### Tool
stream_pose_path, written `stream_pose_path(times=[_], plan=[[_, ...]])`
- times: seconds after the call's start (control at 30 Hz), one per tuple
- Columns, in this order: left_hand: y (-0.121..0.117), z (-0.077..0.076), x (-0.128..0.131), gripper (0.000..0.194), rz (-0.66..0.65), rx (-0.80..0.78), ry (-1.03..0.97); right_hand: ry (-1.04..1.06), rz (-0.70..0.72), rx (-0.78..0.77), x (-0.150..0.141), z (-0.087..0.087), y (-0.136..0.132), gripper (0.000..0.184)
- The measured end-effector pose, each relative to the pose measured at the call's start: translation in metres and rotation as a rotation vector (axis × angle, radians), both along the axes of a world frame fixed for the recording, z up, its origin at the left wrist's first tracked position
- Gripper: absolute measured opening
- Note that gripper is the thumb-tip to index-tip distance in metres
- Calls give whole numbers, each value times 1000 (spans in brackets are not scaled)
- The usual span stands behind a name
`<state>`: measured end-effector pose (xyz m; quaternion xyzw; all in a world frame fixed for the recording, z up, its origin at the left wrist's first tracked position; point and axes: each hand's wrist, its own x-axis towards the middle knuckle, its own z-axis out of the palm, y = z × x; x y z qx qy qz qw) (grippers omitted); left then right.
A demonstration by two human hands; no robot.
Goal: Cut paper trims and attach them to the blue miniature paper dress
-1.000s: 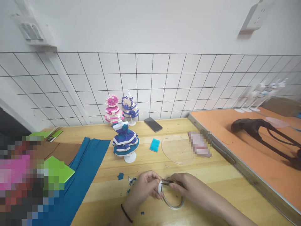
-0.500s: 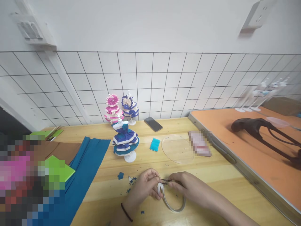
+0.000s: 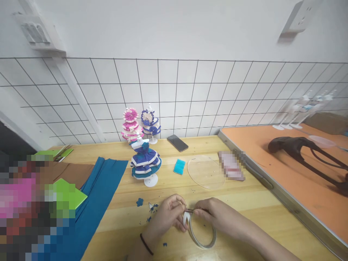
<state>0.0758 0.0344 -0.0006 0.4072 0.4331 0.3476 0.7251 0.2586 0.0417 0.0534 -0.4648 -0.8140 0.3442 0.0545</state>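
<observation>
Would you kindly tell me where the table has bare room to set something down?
Bare wood lies between right forearm and orange surface, and right of the phone; left of the left hand, blue scraps and teal cloth crowd it.

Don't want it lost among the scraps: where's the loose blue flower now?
In the head view, the blue flower lies on the table, left of the left hand, beside the blue scraps.
</observation>
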Motion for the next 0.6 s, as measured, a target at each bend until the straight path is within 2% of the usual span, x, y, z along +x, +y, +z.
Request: stream_pose_path(times=[0.6], plan=[[-2, 0, 1, 22, -29, 20, -4, -42, 17, 90, -2, 0, 0, 34]])
